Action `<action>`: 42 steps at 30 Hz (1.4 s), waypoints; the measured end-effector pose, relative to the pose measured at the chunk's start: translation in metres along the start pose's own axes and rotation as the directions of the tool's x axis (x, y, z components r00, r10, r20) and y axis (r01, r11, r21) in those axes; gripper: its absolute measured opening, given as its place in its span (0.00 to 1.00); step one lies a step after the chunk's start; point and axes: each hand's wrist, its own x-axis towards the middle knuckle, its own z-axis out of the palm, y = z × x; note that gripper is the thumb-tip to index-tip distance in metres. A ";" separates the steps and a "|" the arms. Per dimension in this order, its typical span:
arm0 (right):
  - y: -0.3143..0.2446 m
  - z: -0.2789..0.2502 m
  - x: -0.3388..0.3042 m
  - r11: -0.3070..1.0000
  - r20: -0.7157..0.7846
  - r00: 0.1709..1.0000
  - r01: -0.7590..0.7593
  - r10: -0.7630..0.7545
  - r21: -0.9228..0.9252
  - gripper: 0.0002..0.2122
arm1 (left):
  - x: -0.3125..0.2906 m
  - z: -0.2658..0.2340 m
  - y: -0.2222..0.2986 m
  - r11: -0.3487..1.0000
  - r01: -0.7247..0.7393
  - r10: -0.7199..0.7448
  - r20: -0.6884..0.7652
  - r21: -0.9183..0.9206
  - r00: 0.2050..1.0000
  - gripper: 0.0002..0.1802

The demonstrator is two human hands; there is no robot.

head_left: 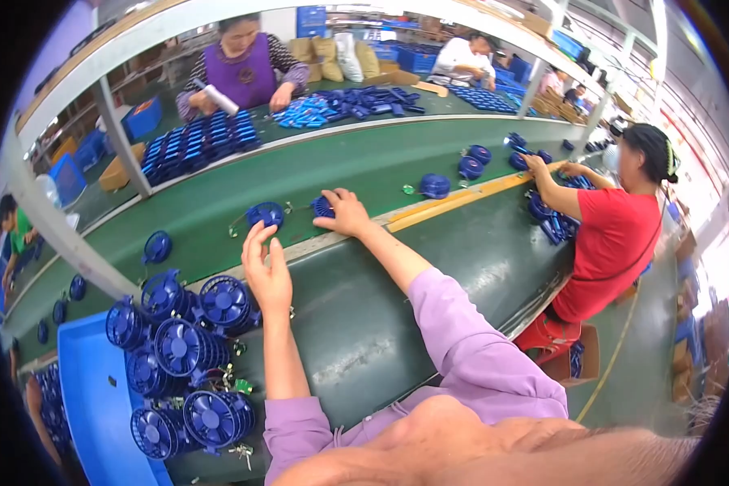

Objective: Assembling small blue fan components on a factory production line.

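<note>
The left hand is just left of the centre of the frame, fingers raised and parted, nothing in its grip; its fingertips are at the lower edge of a round blue fan, and whether they touch it I cannot tell. To its right, the right hand lies with fingers spread over a second blue fan; whether it grasps this one or only rests on it is unclear. Both fans are on the green belt that runs across the middle of the frame.

From the lower left, a blue tray stands beside a stack of caged blue fans, with small green circuit pieces hanging at its right side. In the upper left, a co-worker in a purple apron sits behind rows of dark blue parts. The dark green counter fills the lower centre. Right of centre, a yellow strip borders the belt, near another blue fan. At the right, a co-worker in red reaches toward blue parts, above a cardboard box.
</note>
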 end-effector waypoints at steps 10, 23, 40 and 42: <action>-0.083 -0.045 -0.043 0.719 -0.050 0.998 0.062 -0.038 0.692 0.35 | -0.015 0.010 -0.046 0.909 0.409 -0.392 0.162 -0.087 0.906 0.28; -0.133 -0.069 -0.085 -0.241 0.349 0.934 -0.356 -0.073 0.903 0.28 | -0.031 0.043 0.028 0.906 -0.371 0.381 -0.014 0.201 0.924 0.23; -0.123 -0.072 -0.092 0.486 -0.132 0.943 0.273 -0.305 0.830 0.40 | -0.028 0.042 0.006 0.778 0.256 -0.275 0.055 -0.574 0.960 0.25; -0.115 -0.081 -0.093 0.543 -0.206 0.922 0.361 -0.327 0.758 0.39 | -0.032 0.051 0.016 0.753 0.307 -0.318 0.086 -0.582 0.944 0.28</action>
